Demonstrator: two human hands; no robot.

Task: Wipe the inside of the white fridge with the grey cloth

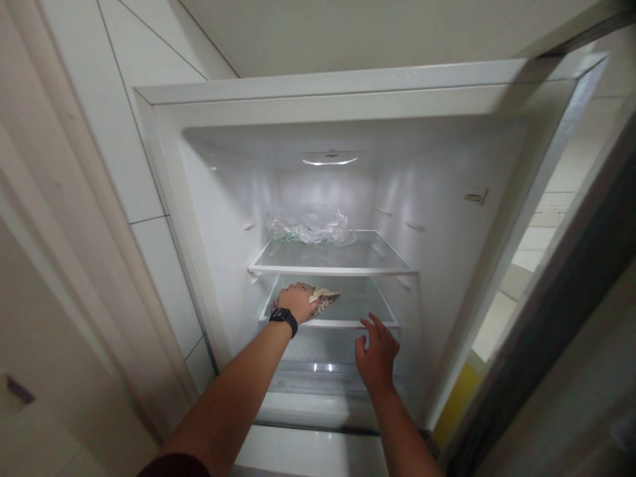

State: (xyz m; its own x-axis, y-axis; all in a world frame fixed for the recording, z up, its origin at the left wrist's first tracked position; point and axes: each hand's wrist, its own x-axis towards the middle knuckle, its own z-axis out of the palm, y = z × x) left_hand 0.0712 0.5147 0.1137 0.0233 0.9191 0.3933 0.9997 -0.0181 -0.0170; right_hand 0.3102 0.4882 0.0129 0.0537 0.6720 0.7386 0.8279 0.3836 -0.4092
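Observation:
My left hand [297,301], with a dark watch [283,320] on its wrist, is closed on a patterned cloth [326,299] in cream with dark markings. Hand and cloth are at the left of the middle glass shelf [355,306], inside an open fridge. Whether the cloth touches the glass I cannot tell. Just in front of that shelf's right front edge is my right hand [377,348], fingers apart and slightly curled, holding nothing.
Above, a glass shelf [342,258] carries crumpled clear plastic bags [313,225] with green print. A drawer front [318,407] lies below. The fridge door [546,318] stands open at right; a tiled wall [149,252] is close at left.

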